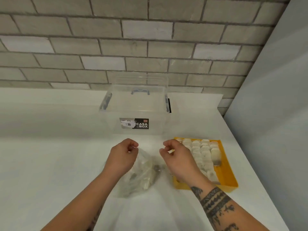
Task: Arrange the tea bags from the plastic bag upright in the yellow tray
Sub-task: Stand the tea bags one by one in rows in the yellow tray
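Observation:
A clear plastic bag (143, 174) with several tea bags inside lies on the white counter between my hands. My left hand (122, 157) pinches the bag's upper left edge with curled fingers. My right hand (177, 159) has thumb and fingers curled in a pinch at the bag's upper right edge; the thin film there is hard to make out. The yellow tray (230, 179) sits just right of my right hand. Rows of white tea bags (205, 152) stand upright in it, filling its far and left part. My right wrist covers the tray's near left corner.
A clear lidded storage box (136, 110) with a "CASA BOX" label stands behind the bag against the grey brick wall (150, 47). A pale wall or panel (275, 114) borders the counter on the right, close to the tray. White counter (50, 164) stretches to the left.

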Tool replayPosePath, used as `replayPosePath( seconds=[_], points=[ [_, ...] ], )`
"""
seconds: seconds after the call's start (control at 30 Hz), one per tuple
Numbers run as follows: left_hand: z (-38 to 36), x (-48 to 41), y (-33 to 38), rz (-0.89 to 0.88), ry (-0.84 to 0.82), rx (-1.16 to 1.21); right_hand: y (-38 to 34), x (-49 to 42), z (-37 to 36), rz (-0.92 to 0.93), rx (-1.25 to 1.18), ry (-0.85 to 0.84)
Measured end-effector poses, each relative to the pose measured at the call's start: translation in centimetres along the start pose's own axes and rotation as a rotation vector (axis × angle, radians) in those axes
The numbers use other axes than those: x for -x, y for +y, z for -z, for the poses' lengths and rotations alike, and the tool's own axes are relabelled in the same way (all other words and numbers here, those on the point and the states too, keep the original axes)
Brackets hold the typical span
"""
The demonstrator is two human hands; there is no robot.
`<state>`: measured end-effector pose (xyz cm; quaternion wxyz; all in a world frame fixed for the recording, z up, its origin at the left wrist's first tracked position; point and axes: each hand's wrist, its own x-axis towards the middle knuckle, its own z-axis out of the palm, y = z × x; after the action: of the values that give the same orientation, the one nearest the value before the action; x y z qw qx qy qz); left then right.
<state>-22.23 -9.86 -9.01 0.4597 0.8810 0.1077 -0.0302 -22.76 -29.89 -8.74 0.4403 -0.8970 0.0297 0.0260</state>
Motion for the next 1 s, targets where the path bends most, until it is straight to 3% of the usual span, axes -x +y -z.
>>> replayPosePath(
  seconds=[0.13, 0.23, 0.33, 0.53, 0.63, 0.83, 1.0],
  points=[
    [1.2, 0.1, -4.4, 0.051, -0.154, -0.136, -0.8, 0.8, -5.9, -0.285, 0.086, -0.247],
    [0.2, 0.6, -7.0, 0.019, -0.240, -0.192, -0.7, 1.2, -8.1, -0.397, 0.142, -0.264],
    [-0.7, 1.0, -8.3, 0.004, -0.266, -0.192, -0.7, 1.4, -8.9, -0.389, 0.143, -0.190],
    [-1.2, 0.5, -8.4, 0.006, -0.338, -0.188, -0.6, 1.6, -8.6, -0.445, -0.157, -0.038],
    [-1.2, 0.2, -8.2, 0.086, -0.358, -0.063, -0.7, 1.6, -8.6, -0.441, -0.256, -0.009],
    [-1.7, -0.9, -7.5, 0.176, -0.347, 0.176, -1.2, 2.0, -9.2, -0.356, -0.262, -0.036],
    [-2.1, -1.6, -7.3, 0.134, -0.196, 0.080, -1.1, 2.0, -9.1, -0.328, -0.183, -0.127]
  ],
)
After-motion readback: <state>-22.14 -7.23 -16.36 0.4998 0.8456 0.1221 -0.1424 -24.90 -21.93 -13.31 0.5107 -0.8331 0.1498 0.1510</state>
